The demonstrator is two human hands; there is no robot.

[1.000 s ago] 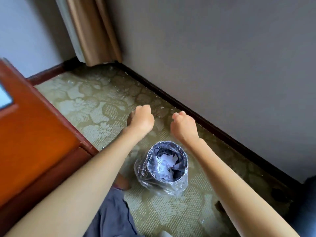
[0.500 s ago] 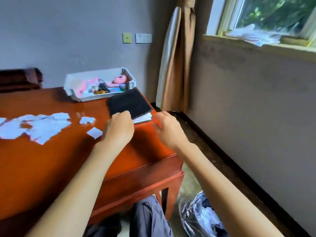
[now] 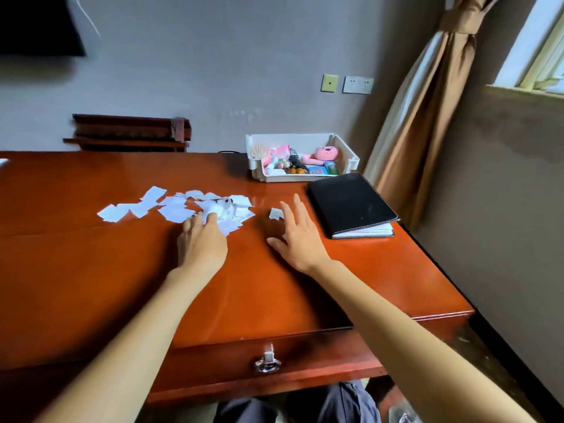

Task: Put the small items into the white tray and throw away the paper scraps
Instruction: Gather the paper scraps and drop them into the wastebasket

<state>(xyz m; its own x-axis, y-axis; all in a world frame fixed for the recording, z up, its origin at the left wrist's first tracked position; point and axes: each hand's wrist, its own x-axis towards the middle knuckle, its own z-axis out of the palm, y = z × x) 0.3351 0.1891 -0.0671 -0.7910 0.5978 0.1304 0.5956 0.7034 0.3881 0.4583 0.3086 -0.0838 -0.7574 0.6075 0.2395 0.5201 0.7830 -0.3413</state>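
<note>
Several white paper scraps [image 3: 175, 207] lie spread over the middle of the red-brown desk [image 3: 91, 270]. My left hand [image 3: 203, 244] lies palm down, its fingertips on the near right edge of the pile. One lone scrap [image 3: 275, 214] rests further right. My right hand [image 3: 300, 236] is flat with fingers spread, its fingertips at that scrap. Neither hand holds anything. The white tray [image 3: 351, 161] stands at the desk's far right with small items inside, among them a pink plush toy [image 3: 325, 155].
A black notebook [image 3: 349, 203] lies on the desk right of my right hand, in front of the tray. A drawer with a metal pull [image 3: 267, 363] faces me. A brown curtain [image 3: 427, 96] hangs at the right. A bit of clear bag [image 3: 403, 418] shows on the floor.
My view swung up from the lined bin on the floor to the desk. Both hands went from closed fists over the bin to open palms reaching onto the paper scraps.
</note>
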